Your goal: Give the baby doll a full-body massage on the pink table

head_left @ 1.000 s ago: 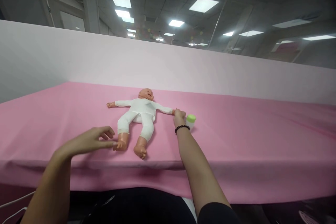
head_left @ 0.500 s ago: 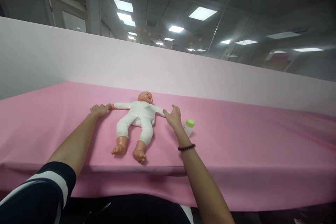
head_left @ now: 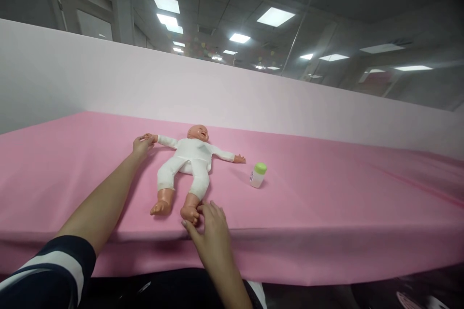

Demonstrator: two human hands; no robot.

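Observation:
A baby doll (head_left: 192, 154) in a white bodysuit lies on its back on the pink-covered table, head away from me, arms spread and bare feet toward me. My left hand (head_left: 142, 145) pinches the doll's hand on the left side. Around the toes of the doll's right-hand foot (head_left: 190, 208) curls my right hand (head_left: 212, 229), thumb on one side and fingers on the other. The doll's other arm lies free, its small hand (head_left: 239, 159) pointing toward a little bottle (head_left: 258, 176) with a green cap and clear body, standing upright.
The pink cloth (head_left: 326, 193) covers the table and hangs over its front edge close to my body. A low white wall (head_left: 232, 91) borders the far side, with glass above it. Dark objects on the floor show at the lower right.
My right hand has left the doll's right-side hand and come down toward me to its foot. My left hand stays at the doll's other hand, now slightly raised with the fingers pinched.

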